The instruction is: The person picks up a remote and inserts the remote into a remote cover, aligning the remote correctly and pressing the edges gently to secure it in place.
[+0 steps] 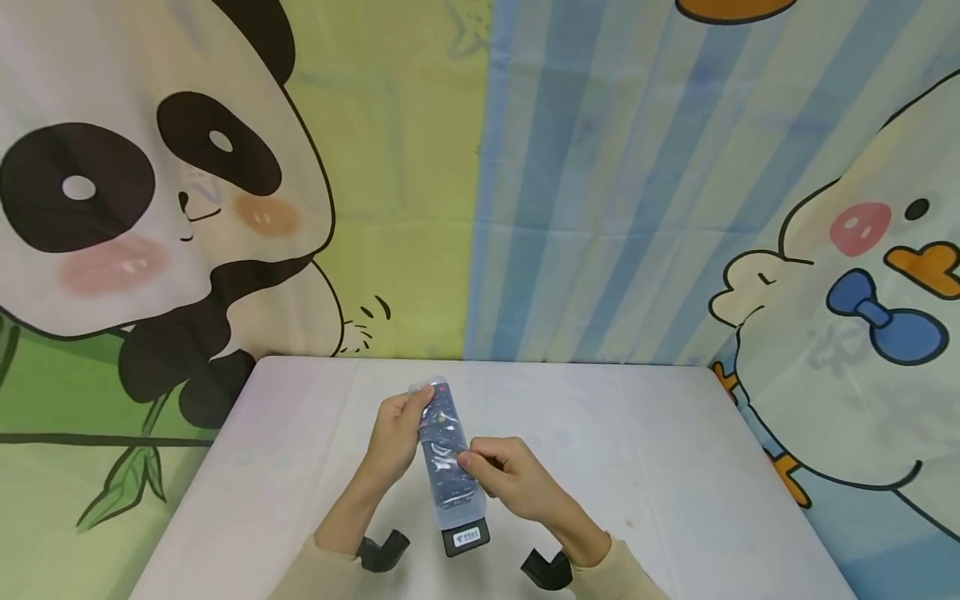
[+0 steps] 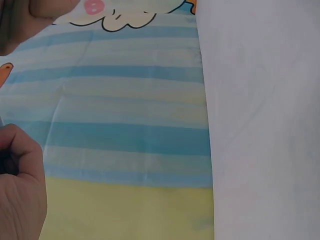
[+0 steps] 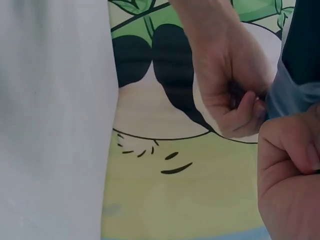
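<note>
A dark remote control slants over the white table in the head view, most of it inside a clear plastic sleeve. Its black lower end, bearing a white label, sticks out of the sleeve. My left hand grips the upper end, thumb on top. At the right side of the sleeve my right hand pinches the plastic between thumb and curled fingers. The right wrist view shows part of the sleeve beside both hands. Only part of the left hand appears at the left wrist view's edge.
A white table spreads beneath the hands. Behind it hangs a cloth backdrop with a panda, stripes and a white bird. Black wrist mounts show near both sleeve cuffs.
</note>
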A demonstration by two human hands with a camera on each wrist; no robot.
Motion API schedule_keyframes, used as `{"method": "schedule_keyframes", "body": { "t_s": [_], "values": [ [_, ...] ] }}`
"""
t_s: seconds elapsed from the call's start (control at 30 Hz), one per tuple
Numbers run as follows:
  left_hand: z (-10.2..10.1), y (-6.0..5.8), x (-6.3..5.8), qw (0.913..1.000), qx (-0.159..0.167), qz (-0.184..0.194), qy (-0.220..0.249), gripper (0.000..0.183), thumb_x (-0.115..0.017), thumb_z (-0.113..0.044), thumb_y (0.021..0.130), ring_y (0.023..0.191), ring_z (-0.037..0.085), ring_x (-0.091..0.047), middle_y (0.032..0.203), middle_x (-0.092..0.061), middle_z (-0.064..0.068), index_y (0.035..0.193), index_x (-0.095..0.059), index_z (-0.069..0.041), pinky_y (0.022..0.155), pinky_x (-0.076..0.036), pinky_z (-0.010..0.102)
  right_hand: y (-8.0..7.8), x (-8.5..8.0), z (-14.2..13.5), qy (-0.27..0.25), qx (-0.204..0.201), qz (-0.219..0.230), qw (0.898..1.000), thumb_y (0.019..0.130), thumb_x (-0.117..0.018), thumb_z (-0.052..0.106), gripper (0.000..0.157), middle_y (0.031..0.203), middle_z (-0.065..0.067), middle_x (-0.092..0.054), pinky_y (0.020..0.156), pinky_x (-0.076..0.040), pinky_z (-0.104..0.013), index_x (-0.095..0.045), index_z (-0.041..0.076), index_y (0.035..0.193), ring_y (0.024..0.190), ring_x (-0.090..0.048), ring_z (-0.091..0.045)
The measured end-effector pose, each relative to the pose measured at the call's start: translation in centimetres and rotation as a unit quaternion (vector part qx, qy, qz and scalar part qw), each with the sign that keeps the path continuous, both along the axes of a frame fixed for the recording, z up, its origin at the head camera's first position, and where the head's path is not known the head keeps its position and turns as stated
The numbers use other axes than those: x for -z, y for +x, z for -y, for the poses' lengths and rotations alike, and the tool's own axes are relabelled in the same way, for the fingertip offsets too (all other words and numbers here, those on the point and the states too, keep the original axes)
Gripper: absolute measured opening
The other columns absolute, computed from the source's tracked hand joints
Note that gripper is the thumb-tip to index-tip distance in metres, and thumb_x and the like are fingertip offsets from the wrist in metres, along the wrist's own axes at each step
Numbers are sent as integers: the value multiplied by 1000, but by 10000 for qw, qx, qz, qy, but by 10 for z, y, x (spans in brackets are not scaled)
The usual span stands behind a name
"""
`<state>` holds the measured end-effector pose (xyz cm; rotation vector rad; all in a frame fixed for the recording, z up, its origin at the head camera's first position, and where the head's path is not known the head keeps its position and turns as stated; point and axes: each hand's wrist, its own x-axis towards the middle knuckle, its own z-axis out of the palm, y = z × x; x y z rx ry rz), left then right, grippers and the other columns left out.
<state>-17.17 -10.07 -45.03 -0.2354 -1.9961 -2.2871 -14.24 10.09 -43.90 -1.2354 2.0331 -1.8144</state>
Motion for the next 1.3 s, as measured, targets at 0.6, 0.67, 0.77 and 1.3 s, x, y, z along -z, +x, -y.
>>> {"method": "schedule_keyframes", "body": {
  "t_s": [0.6, 0.67, 0.77, 1.3],
  "values": [
    [-5, -8, -23, 9677, 1487, -1386, -1490, 32, -50, -13, 106, 58, 11, -48, 65, -52, -3, 79, -63, -3, 50, -41, 27, -28, 7, -16, 151, -31, 700, 9974, 106, -52, 27, 30, 66, 9, -44, 47, -34, -21, -56, 0, 95, 54, -40, -3],
    [-8, -8, -21, 9593, 1775, -1508, -1600, 29, -50, -12, 106, 57, 9, -48, 65, -52, -5, 82, -65, -4, 49, -42, 26, -30, 8, -12, -207, -21, 895, 9958, 108, -48, 31, 40, 74, 7, -57, 52, -46, -20, -55, -8, 109, 60, -53, -4],
    [-12, -10, -19, 9537, 2036, -1500, -1625, 29, -48, -14, 107, 56, 7, -49, 65, -52, -6, 86, -65, -3, 48, -42, 24, -33, 9, -6, -683, -82, 1034, 9923, 109, -45, 31, 48, 89, -5, -69, 61, -57, -28, -53, -16, 118, 73, -68, -11],
    [-26, 7, -6, 9281, 1716, -2262, -2407, 39, -57, -19, 104, 52, 0, -33, 59, -35, -15, 67, -44, -18, 44, -28, 21, -49, 4, -14, -1527, 1421, 1137, 9714, 108, -43, 26, 39, 70, 0, -59, 48, -50, -23, -55, -7, 91, 57, -59, -9]
  ]
}}
